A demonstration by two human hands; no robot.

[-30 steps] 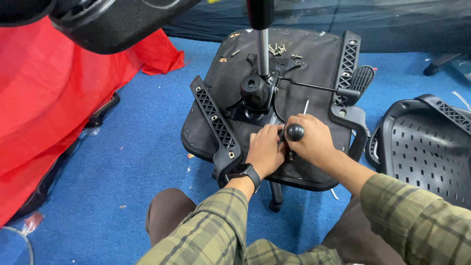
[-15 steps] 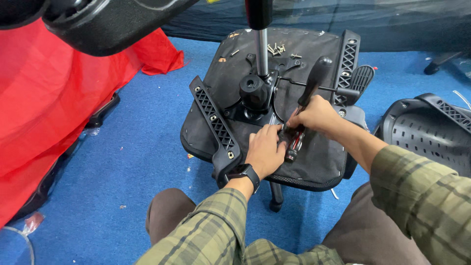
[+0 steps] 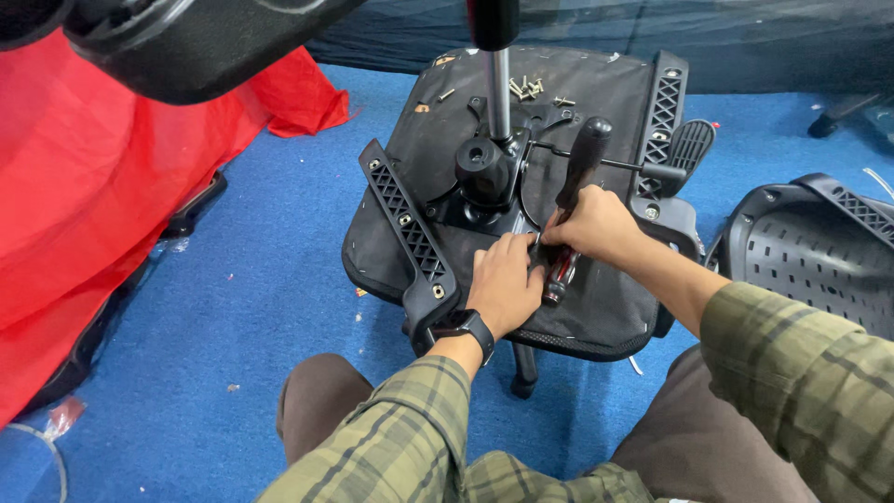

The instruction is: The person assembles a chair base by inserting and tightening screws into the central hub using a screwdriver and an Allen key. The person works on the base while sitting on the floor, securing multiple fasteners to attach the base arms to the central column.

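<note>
Right hand is gripping the screwdriver, tilting toward 1 o'clock; left hand is pressing flat on the seat underside. I'd be straightening it up before turning.

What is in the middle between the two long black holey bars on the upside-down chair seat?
In the head view, between the left bar and the right bar sits the black metal mechanism with its silver post. Loose screws lie behind it.

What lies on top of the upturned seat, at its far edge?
A small pile of loose screws lies on the seat underside, behind the metal column. The column hides whatever sits directly behind it.
</note>
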